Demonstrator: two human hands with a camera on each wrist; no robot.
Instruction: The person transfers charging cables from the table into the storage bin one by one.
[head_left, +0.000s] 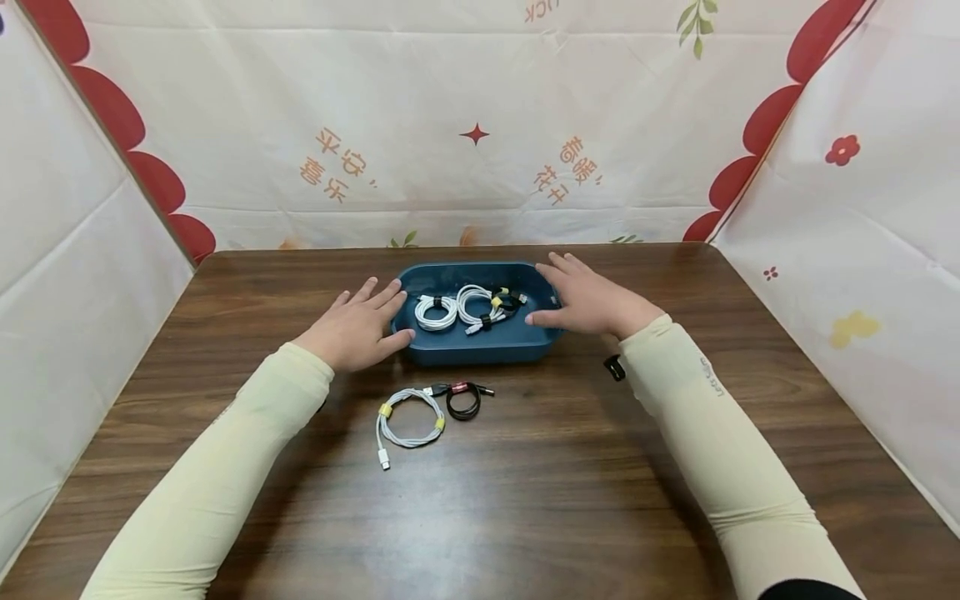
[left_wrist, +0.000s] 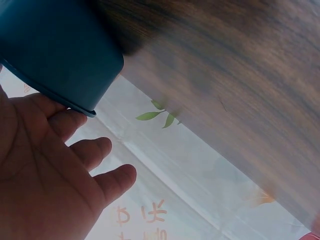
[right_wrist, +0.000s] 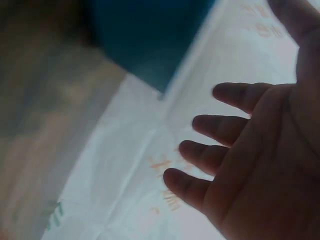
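Observation:
A blue plastic bin stands toward the back of the table. Inside it lie a coiled white cable, another white cable with a black tie, and a small black cable. My left hand is at the bin's left end, fingers spread and fingertips right at the rim in the left wrist view. Over the right end, my right hand spreads its fingers and holds nothing. In front of the bin are a white cable with yellow ties and a black cable.
The brown wooden table ends at a white patterned cloth behind, with similar cloth at both sides. A small black band piece shows beneath the right wrist.

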